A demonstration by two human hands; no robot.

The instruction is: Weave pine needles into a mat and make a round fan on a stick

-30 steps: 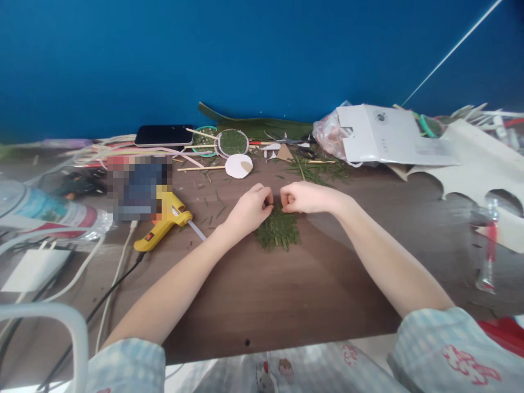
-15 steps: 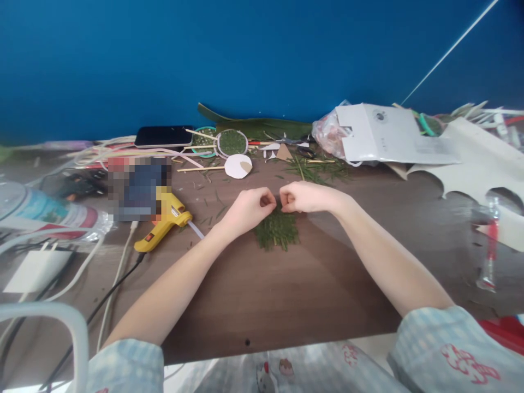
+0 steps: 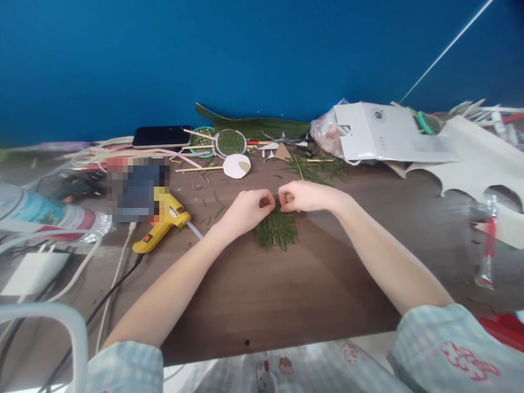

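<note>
A small patch of thin green leaf strips (image 3: 277,232), laid crosswise like a woven mat, lies on the brown table. At its upper left edge my left hand (image 3: 251,210) is closed, thumb and forefinger pinched on the strips. My right hand (image 3: 301,196) mirrors it at the upper right edge, its curled fingers also pinching; the very tips are partly hidden. A narrow gap separates the two hands. Beyond them lie loose green strips (image 3: 317,170) and a white paper disc (image 3: 236,166) on a stick.
To the left are a yellow glue gun (image 3: 161,224), cables, a white charger (image 3: 35,270) and a plastic bottle (image 3: 49,210). Along the blue wall lie a phone (image 3: 161,136), round green-filled discs (image 3: 230,143), scissors (image 3: 305,150) and a white box (image 3: 376,134). Cut white card (image 3: 475,164) is at right.
Both hands keep almost the same pinched pose at the top of the green patch. The whole view has shifted very slightly.
</note>
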